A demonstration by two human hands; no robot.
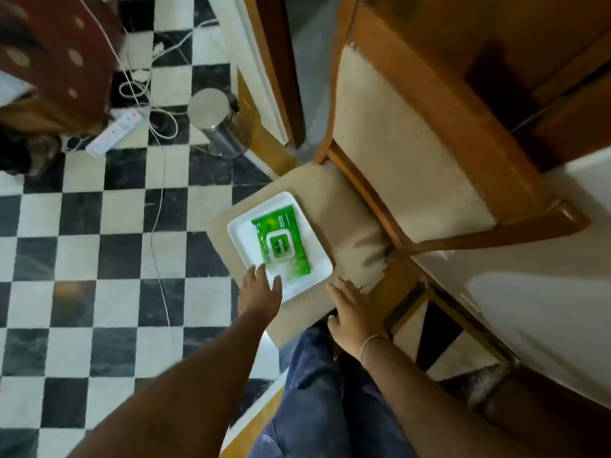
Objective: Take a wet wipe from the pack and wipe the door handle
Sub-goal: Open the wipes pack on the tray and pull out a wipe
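Left hand [261, 289], fingers spread and empty, touches the tray [241, 236] just short of the green pack [281, 242]; right hand [350, 309] open too; pin the pack, then lift its lid.

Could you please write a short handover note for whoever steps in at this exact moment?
Left hand: open, empty, fingertips at the near edge of the white tray.
Right hand: open, empty, resting flat on the chair seat cushion beside the tray.
Wet wipe pack: green, lying in the tray on the seat, its flip lid shut.
Done: hands brought to the pack, nothing more.
Left: open the lid, pull out one wipe, then wipe the door handle, which is not visible in this view.
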